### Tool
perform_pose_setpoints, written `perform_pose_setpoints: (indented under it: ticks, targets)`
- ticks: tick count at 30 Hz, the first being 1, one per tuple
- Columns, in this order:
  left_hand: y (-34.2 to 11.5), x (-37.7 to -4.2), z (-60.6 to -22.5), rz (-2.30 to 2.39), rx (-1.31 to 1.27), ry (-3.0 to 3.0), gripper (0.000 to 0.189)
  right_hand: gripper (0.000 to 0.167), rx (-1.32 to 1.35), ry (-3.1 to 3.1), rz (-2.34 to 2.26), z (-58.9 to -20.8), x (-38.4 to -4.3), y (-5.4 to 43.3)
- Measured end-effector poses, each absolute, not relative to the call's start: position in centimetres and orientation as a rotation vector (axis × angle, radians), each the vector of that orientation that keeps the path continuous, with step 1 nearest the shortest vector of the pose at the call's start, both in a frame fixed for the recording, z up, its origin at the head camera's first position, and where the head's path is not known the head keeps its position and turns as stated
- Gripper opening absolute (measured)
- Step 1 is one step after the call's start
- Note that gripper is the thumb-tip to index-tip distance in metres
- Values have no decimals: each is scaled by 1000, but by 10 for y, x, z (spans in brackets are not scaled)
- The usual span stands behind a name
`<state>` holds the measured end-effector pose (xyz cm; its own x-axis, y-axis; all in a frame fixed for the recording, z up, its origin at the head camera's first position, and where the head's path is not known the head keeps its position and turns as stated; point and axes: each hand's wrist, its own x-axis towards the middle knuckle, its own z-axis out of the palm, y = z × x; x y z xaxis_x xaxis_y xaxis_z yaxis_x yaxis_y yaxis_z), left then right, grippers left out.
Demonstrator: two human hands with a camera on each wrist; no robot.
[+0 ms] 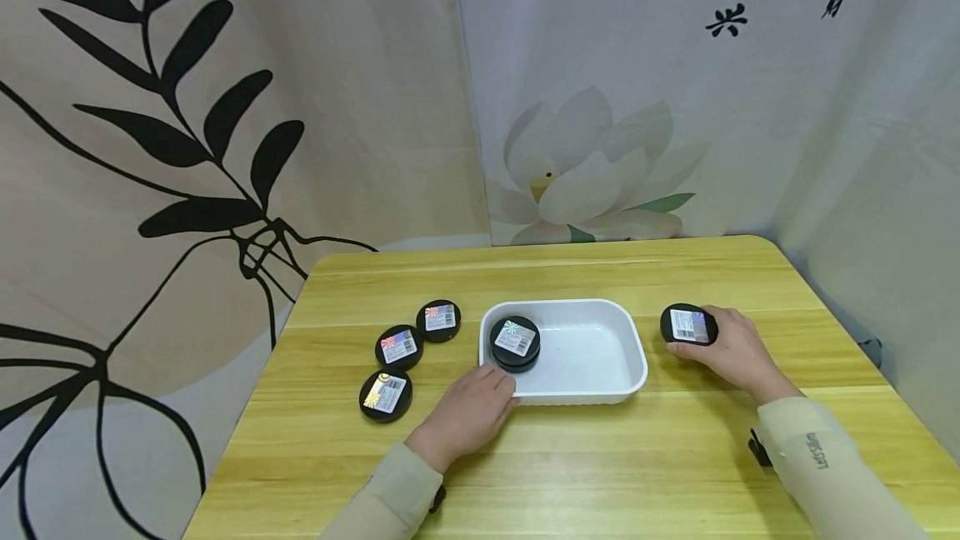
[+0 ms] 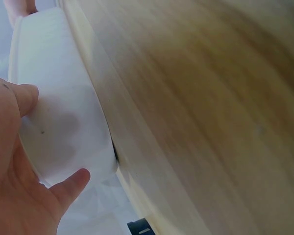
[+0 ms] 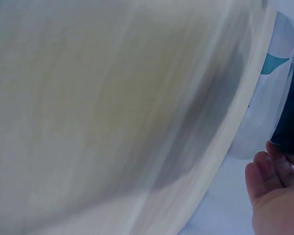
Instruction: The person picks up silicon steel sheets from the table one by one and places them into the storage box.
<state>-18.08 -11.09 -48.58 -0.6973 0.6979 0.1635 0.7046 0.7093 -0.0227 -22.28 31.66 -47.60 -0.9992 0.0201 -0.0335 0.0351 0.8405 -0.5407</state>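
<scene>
In the head view my right hand (image 1: 738, 352) holds a flat round black jar (image 1: 688, 325) by its edge, right of the white tray (image 1: 585, 398). Its white label faces up. The right wrist view shows fingers (image 3: 272, 176) against the dark side of this jar (image 3: 291, 107), raised off the table. My left hand (image 1: 472, 408) grips the tray's near left corner; in the left wrist view thumb and finger lie along the tray's wall (image 2: 63, 122). Inside the tray, at its left end, a labelled black jar (image 1: 515, 338) sits on another dark round one, mostly hidden.
Three more labelled black jars lie left of the tray: a back one (image 1: 438, 321), a middle one (image 1: 399, 347) and a front one (image 1: 386, 396). The wooden table (image 1: 600, 473) ends at a printed curtain (image 1: 390, 107) behind.
</scene>
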Motion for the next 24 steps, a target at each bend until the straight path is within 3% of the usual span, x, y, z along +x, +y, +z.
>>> perform_pose_setpoints:
  ticks: [24]
  targets:
    - [-110, -181, -485, -27, -1140, -2761, 24, 106, -59, 3035, -906, -461, -220, 301]
